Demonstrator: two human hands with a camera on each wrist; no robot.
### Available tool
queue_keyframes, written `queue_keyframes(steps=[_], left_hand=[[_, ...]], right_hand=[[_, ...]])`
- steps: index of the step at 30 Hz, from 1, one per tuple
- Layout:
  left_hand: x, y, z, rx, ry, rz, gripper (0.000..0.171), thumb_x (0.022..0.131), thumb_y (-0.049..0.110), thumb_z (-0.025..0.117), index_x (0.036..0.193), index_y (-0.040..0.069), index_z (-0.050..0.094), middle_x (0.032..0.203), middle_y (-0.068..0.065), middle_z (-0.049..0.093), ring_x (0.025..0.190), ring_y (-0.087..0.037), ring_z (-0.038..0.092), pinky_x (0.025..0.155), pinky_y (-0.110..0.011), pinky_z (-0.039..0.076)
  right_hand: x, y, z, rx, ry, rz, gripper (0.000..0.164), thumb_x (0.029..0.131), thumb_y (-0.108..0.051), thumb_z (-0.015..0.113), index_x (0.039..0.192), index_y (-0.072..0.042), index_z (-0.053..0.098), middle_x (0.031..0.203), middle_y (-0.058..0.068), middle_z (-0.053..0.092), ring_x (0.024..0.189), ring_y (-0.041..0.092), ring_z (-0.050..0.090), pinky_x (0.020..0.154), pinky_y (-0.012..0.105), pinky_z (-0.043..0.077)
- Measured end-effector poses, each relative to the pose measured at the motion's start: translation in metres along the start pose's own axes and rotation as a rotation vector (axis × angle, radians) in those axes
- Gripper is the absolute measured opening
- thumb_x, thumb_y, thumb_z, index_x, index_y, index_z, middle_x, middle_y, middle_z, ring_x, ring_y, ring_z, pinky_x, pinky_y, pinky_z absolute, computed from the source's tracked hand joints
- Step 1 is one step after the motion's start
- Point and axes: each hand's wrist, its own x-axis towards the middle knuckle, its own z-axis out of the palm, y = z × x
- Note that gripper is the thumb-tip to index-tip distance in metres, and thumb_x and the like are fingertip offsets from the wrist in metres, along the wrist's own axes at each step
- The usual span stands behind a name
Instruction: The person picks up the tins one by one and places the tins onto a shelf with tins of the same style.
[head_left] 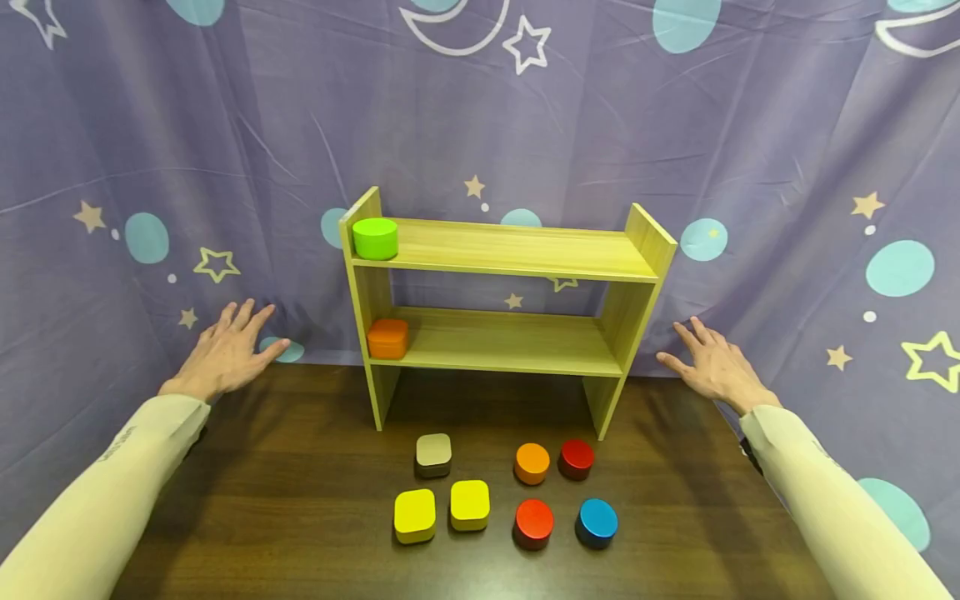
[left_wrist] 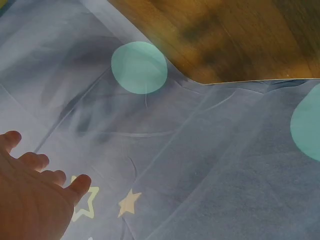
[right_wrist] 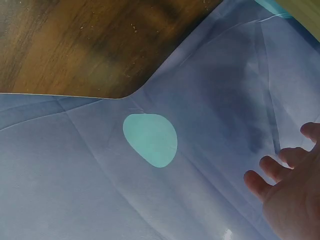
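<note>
Shelf unit (head_left: 510, 250) at table's (head_left: 300, 467) back edge, between both hands. Green round tin (head_left: 375, 238) at top shelf's left end, orange square tin (head_left: 387, 338) at lower shelf's left end. Seven tins (head_left: 510, 492) near table's front edge, untouched. Left hand (head_left: 225, 350) and right hand (head_left: 712, 362) spread flat, holding nothing, near purple cloth (head_left: 112, 167).

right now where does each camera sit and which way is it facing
Head: worn on the head, looking forward and down at the wooden shelf, table and coloured tins; both sleeves, left hand and right hand show.
Left wrist: looks past the left hand's fingers at the purple curtain and a table corner.
Right wrist: looks past the right hand's fingers at curtain and table corner.
Shared: both wrist views show curtain and table edge.
</note>
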Motion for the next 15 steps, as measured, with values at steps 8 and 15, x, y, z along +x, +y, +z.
queue_keyframes(steps=[8,15], left_hand=[[0.001,0.006,-0.003,-0.017,-0.018,-0.012,0.098,0.109,0.07,0.039,0.174,0.004,0.008,0.175,-0.042,0.001,0.159,-0.069,0.005,0.121,-0.085,0.015],[0.004,0.018,-0.003,-0.058,0.005,0.021,0.096,0.111,0.063,0.044,0.174,0.001,0.005,0.175,-0.044,0.003,0.158,-0.069,0.012,0.121,-0.084,0.021]], right_hand=[[-0.002,0.0,0.002,0.016,-0.002,0.001,0.094,0.108,-0.069,0.045,0.172,-0.002,0.025,0.177,0.038,0.014,0.158,0.064,0.021,0.123,0.08,0.022],[-0.004,-0.001,0.003,0.007,0.017,-0.018,0.092,0.109,-0.067,0.045,0.171,-0.001,0.028,0.175,0.038,0.02,0.158,0.062,0.024,0.122,0.079,0.025]])
